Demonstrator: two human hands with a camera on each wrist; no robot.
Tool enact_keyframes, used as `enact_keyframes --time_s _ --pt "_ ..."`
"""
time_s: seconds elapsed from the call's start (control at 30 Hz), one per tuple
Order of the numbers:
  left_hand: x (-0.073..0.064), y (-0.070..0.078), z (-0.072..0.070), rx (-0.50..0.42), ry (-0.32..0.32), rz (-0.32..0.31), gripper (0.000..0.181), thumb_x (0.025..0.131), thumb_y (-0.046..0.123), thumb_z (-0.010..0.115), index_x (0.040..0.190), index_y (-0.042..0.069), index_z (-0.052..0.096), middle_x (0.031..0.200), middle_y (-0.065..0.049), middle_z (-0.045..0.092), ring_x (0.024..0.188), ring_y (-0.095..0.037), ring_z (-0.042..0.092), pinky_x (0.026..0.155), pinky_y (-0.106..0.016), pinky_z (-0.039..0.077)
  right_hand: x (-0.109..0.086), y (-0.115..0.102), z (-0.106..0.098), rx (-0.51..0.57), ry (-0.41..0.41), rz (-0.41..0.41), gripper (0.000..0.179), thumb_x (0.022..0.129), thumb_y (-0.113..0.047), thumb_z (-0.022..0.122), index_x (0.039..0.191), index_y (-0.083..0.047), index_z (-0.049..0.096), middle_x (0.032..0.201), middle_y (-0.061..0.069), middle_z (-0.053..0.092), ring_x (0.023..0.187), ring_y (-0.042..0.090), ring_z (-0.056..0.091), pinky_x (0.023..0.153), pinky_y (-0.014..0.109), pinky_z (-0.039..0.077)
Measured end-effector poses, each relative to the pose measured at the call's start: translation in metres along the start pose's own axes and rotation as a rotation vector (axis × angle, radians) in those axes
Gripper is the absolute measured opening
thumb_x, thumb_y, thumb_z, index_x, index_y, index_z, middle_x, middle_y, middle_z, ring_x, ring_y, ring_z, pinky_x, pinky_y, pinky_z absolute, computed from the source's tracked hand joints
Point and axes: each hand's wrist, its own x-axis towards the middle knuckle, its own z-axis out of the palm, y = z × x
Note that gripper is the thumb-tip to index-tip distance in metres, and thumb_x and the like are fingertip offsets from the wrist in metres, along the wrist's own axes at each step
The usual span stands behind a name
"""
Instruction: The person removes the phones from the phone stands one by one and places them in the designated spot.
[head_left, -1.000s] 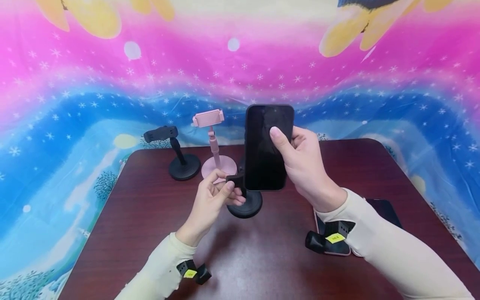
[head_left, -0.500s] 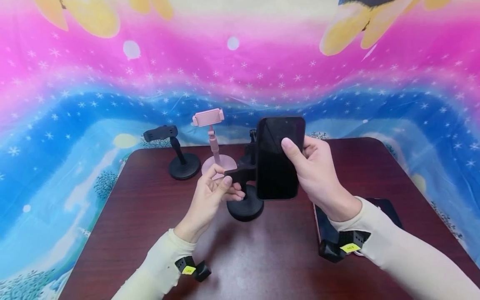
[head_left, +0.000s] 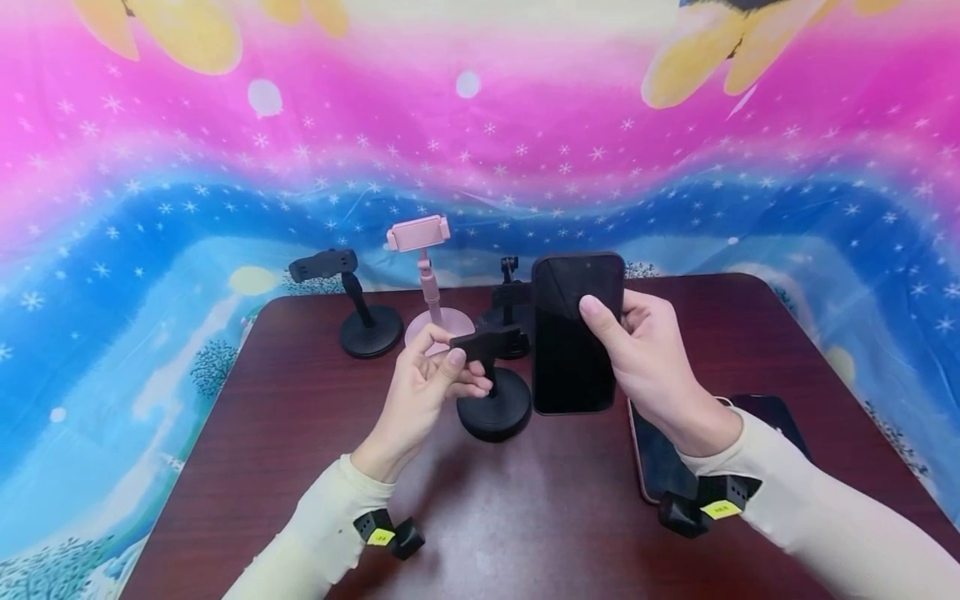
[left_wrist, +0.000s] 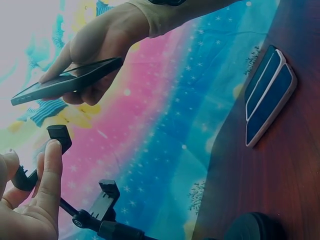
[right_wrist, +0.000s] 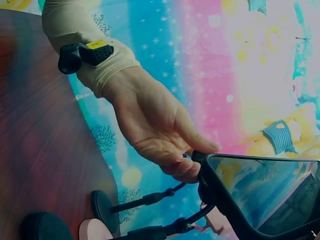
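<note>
In the head view my left hand (head_left: 426, 387) pinches the left end of the clamp (head_left: 491, 342) on a black phone stand. The stand's round black base (head_left: 495, 406) rests on the table below. My right hand (head_left: 656, 358) holds a black phone (head_left: 576, 350) upright, thumb across its dark screen and fingers behind its right edge. The phone is just right of the clamp, apart from it. In the left wrist view a gap shows between the phone (left_wrist: 70, 82) and the clamp's raised end (left_wrist: 59, 136).
Behind stand a black phone stand (head_left: 367, 325) at left, a pink one (head_left: 431, 292) and another black one (head_left: 510, 292), partly hidden by the phone. Several phones (head_left: 663, 458) lie side by side at right, under the right forearm. A printed cloth (head_left: 480, 150) hangs behind the table (head_left: 247, 450).
The right hand has carried the phone right and downward, away from the clamp, uncovering the clamp and the black stand behind. The left hand keeps its grip almost in place.
</note>
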Motion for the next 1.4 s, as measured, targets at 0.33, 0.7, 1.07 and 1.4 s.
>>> enact_keyframes --time_s 0.33,0.7,1.07,1.4 --pt "0.0 0.001 0.003 -0.002 -0.006 0.031 0.011 0.105 0.02 0.056 0.105 0.014 0.046 0.085 -0.002 0.072 0.075 -0.012 0.075 0.076 -0.032 0.064 -0.005 0.008 -0.013 -0.003 0.008 0.014 0.017 0.103 -0.015 0.059 0.109 -0.017 0.075 0.096 -0.005 0.08 0.088 0.01 0.077 0.077 0.027 0.063" --pt "0.002 0.0 0.007 -0.001 -0.025 0.053 0.014 0.104 0.019 0.057 0.105 0.013 0.045 0.085 -0.001 0.072 0.075 -0.013 0.075 0.076 -0.033 0.064 -0.011 0.019 -0.031 -0.023 0.024 0.03 0.017 0.103 -0.015 0.058 0.106 -0.016 0.075 0.094 -0.007 0.08 0.088 0.007 0.076 0.075 0.025 0.062" --pt "0.007 0.001 0.015 -0.02 -0.041 0.056 0.012 0.104 0.02 0.056 0.105 0.014 0.046 0.084 -0.002 0.071 0.075 -0.013 0.075 0.078 -0.033 0.064 -0.018 0.036 -0.052 -0.04 0.06 0.081 0.02 0.104 -0.016 0.057 0.104 -0.023 0.076 0.088 -0.008 0.08 0.082 0.006 0.076 0.07 0.024 0.062" --pt "0.012 0.005 0.024 -0.01 -0.059 0.071 0.015 0.103 0.025 0.058 0.108 0.016 0.047 0.085 -0.004 0.071 0.076 -0.013 0.075 0.08 -0.037 0.064 -0.025 0.05 -0.069 -0.101 0.037 0.121 0.02 0.105 -0.019 0.055 0.103 -0.025 0.074 0.087 -0.01 0.079 0.08 0.005 0.076 0.07 0.022 0.062"
